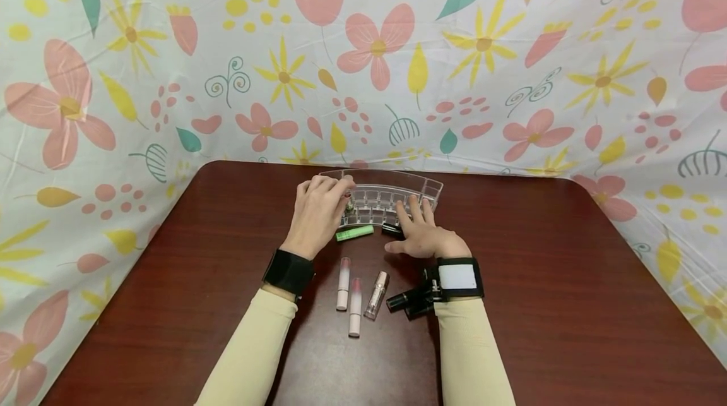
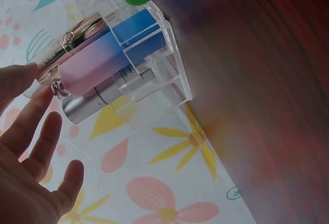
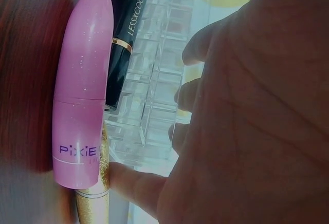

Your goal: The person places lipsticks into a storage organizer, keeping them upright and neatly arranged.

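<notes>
Worktop (image 1: 545, 267) is carrying the clear organizer (image 1: 372, 197), centre of the head frame. Right hand (image 1: 423, 237) is lying spread, gripping nothing, over its right end — likely bracing it. Left hand (image 1: 320, 210) is pinching a gold-toned tube (image 2: 85, 33) at the left end — probably steadying it.

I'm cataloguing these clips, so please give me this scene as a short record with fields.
surface: reddish-brown table
container: clear curved organizer with compartments
left hand: pinches the top of a gold-toned tube
right hand: spread at the organizer's right end
standing in organizer: gold-toned tube, blue-and-pink tube, silver tube
just before organizer: green tube, black tube
nearer the person: two pink-and-white tubes
</notes>
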`<state>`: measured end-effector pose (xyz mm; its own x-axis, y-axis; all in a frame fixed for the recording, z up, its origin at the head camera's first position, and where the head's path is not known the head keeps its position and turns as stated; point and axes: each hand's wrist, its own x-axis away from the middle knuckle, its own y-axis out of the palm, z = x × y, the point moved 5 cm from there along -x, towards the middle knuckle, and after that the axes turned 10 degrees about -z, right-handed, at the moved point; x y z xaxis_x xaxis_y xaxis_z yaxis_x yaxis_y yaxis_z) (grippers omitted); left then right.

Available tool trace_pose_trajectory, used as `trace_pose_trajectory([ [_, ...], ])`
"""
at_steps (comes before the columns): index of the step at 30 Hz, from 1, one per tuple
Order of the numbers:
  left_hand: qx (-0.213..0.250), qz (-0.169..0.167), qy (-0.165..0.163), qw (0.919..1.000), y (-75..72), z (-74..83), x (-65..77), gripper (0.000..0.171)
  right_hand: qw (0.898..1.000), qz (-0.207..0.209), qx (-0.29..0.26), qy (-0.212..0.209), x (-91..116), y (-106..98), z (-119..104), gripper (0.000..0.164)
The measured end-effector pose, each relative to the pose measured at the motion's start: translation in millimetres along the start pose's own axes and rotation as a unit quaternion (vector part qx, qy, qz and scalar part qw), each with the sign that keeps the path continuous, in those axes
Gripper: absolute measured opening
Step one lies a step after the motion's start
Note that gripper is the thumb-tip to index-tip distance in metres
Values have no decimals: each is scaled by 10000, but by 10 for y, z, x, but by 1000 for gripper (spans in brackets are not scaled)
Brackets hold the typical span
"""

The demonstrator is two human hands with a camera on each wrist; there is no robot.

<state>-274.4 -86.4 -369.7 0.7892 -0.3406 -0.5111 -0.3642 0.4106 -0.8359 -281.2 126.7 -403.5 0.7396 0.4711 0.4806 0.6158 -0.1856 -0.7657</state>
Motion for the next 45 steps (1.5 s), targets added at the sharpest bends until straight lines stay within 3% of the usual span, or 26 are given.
trace_pose_trajectory([
  [17, -267, -160, 40, 9995, 73, 2, 7, 17, 9999, -58, 50, 115, -22, -8, 1, 98],
  [27, -316, -573, 84, 9978, 98, 10, 5, 26, 9999, -39, 35, 110, 10, 0, -6, 98],
  [45, -427, -528, 138, 9976, 68, 28, 15, 24, 10000, 4, -23, 76, 6, -8, -6, 97],
])
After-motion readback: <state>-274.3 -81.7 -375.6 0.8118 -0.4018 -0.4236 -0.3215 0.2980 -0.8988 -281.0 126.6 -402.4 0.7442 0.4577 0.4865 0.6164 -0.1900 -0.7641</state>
